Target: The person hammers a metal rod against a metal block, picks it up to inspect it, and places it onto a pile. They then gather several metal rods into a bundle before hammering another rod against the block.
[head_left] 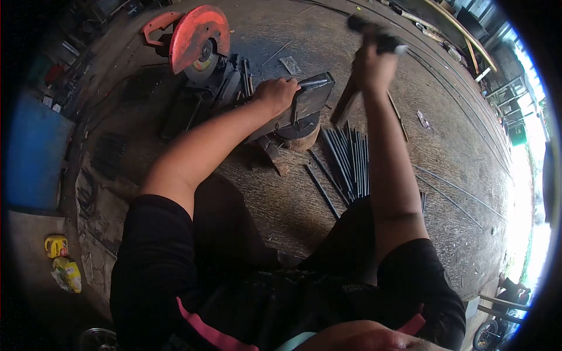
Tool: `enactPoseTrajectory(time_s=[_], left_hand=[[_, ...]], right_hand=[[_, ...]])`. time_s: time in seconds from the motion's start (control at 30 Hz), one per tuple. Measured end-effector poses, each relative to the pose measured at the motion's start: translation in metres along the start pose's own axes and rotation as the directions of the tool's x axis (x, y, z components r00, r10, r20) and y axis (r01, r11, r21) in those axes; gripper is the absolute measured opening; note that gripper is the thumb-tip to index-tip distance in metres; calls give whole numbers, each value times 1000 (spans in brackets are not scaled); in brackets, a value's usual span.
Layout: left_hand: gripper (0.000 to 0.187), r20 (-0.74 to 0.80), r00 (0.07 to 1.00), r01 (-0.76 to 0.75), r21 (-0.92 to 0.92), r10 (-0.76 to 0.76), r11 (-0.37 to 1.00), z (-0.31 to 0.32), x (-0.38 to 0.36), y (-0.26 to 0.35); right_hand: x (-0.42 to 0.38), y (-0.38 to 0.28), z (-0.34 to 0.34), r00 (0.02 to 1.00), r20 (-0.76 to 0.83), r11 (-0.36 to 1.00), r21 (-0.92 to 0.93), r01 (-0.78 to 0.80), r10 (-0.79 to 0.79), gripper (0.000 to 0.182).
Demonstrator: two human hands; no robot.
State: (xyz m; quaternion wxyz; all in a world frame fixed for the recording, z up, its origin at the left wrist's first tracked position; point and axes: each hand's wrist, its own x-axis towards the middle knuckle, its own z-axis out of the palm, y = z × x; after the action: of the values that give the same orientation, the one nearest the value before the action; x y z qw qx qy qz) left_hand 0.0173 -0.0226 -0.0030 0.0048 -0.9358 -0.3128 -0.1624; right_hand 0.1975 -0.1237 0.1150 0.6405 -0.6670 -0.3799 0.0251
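My left hand point(277, 97) is closed around one end of a short metal rod point(315, 84), which lies along the top of a dark metal block point(312, 100). Below the block is a round wooden stump point(300, 138). Raised to the right of the block, my right hand point(374, 69) grips a hammer. The hammer's dark head point(377, 35) is blurred. A bundle of cut metal rods point(346, 161) lies on the floor between the stump and my right forearm.
A red cut-off saw point(200, 38) stands at the upper left, beside the block. Long thin rods point(456, 82) run across the floor on the right. Yellow packages point(66, 274) lie at the far left, below a blue panel point(35, 155).
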Motion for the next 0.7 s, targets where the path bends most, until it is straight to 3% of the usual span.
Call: enactPoseTrajectory(time_s=[0.07, 0.13, 0.17, 0.23, 0.27, 0.33, 0.4, 0.47, 0.53, 0.6, 0.63, 0.67, 0.7], left_hand=[[32, 45, 999, -3, -8, 4, 1000, -5, -1, 3], [33, 78, 997, -16, -4, 16, 1000, -11, 5, 7], [33, 93, 996, -17, 23, 14, 1000, -11, 5, 10], [33, 107, 994, -17, 49, 12, 999, -4, 1, 12], [32, 109, 994, -6, 52, 0, 999, -1, 2, 12], [32, 116, 993, 5, 48, -11, 999, -2, 4, 12], [33, 49, 998, 40, -83, -36, 996, -3, 3, 7], [34, 43, 998, 47, -96, -44, 994, 3, 5, -1], [35, 38, 998, 60, -103, -56, 993, 4, 4, -6], [35, 72, 997, 39, -99, -32, 994, 4, 2, -7], [35, 70, 997, 42, -100, -36, 994, 3, 2, -6], [35, 96, 994, 59, -80, -51, 995, 2, 4, -5], [36, 119, 991, 72, -59, -64, 996, 0, 5, -3]], right_hand=[[-16, 45, 17, 961, 220, 863, -504, -37, 170, 49], [-32, 60, 13, 908, 339, 879, -473, -64, 248, 49], [-27, 59, 11, 911, 333, 882, -467, -63, 242, 49], [-14, 58, 1, 833, 324, 812, -536, -230, 450, 53], [-2, 63, 1, 839, 320, 816, -531, -226, 441, 53], [10, 62, 1, 989, 122, 944, -327, -36, 80, 55], [21, 25, -18, 991, 104, 990, -121, -74, 86, 50], [13, -18, -30, 999, 43, 999, 43, -20, 18, 49], [5, -30, -29, 1000, 5, 999, 43, 0, 0, 50], [4, -25, -20, 993, 31, 988, 97, -117, 114, 47], [6, 4, -6, 999, 8, 999, -26, 36, -36, 43], [3, 27, 3, 989, 113, 953, -297, -55, 93, 40], [0, 63, 18, 966, 218, 869, -494, -13, 138, 44]])
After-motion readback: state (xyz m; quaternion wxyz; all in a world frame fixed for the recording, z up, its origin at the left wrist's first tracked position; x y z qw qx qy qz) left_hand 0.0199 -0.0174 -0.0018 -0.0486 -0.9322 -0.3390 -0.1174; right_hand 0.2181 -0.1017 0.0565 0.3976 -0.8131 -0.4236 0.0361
